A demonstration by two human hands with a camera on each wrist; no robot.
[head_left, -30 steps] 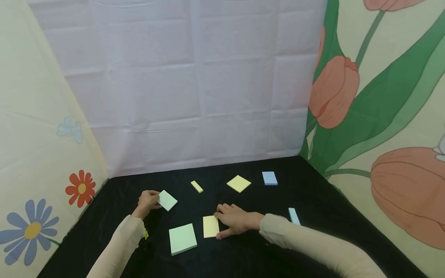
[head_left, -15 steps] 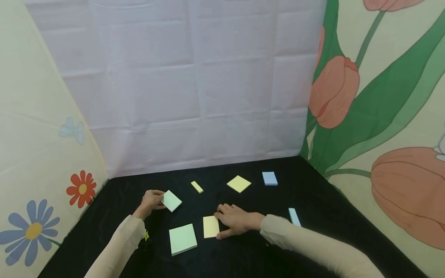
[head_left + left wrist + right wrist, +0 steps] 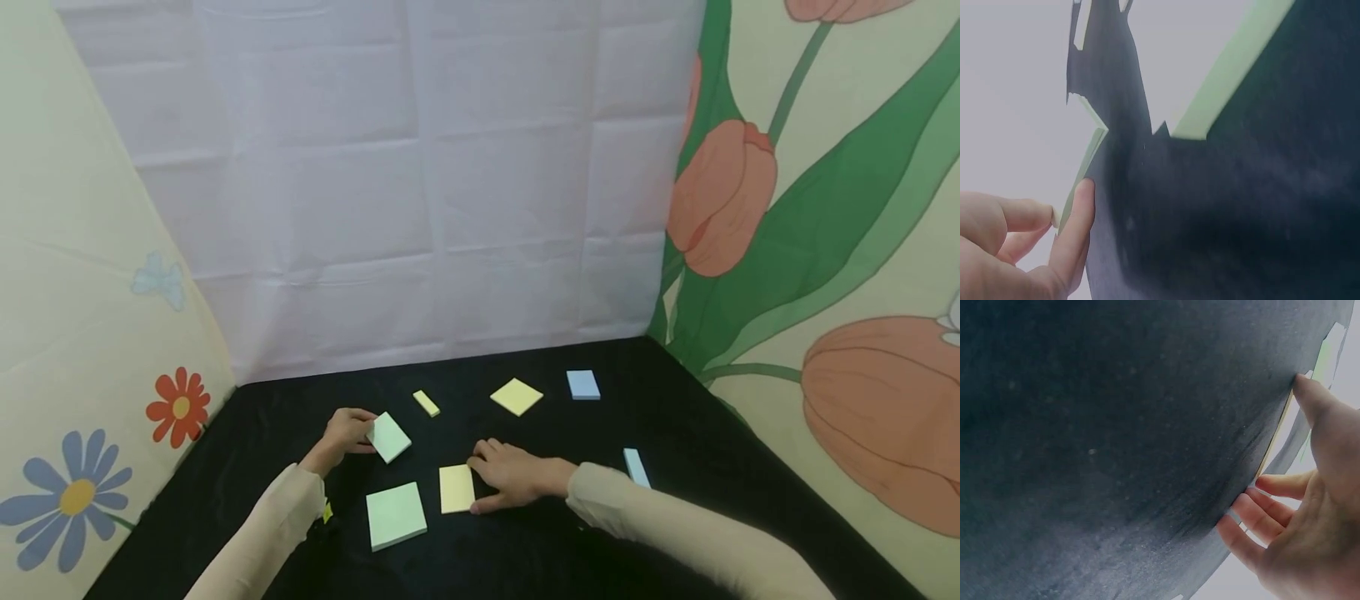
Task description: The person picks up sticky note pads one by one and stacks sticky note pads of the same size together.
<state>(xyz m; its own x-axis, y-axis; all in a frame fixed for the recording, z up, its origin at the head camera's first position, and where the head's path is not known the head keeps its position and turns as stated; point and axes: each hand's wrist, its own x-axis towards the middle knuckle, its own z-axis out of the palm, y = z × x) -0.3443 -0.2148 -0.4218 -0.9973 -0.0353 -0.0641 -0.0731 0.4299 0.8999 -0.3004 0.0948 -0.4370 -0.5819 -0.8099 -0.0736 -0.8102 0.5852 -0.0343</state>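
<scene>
My left hand (image 3: 347, 433) pinches a pale green sticky-note pad (image 3: 390, 437) by its left corner, between thumb and fingers. In the left wrist view the fingers (image 3: 1075, 231) lie on both sides of that tilted pad (image 3: 1088, 147). My right hand (image 3: 510, 475) rests on the black cloth beside a small pale yellow sticky-note pad (image 3: 456, 489). Its spread thumb and index finger touch the right edge, near the two corners. In the right wrist view the yellow pad's edge (image 3: 1279, 434) runs between these fingertips. A larger green sticky-note pad (image 3: 396, 517) lies left of it.
Farther back on the black cloth (image 3: 450, 575) lie a narrow yellow pad (image 3: 426, 403), a yellow pad turned like a diamond (image 3: 517, 397) and a blue pad (image 3: 583, 385). A narrow blue pad (image 3: 636, 468) lies behind the right sleeve (image 3: 675, 517). A white curtain (image 3: 420, 183) hangs behind.
My left hand has moved to the right with the pale green sticky-note pad, bringing it nearer the small yellow pad. My right hand has stayed in place.
</scene>
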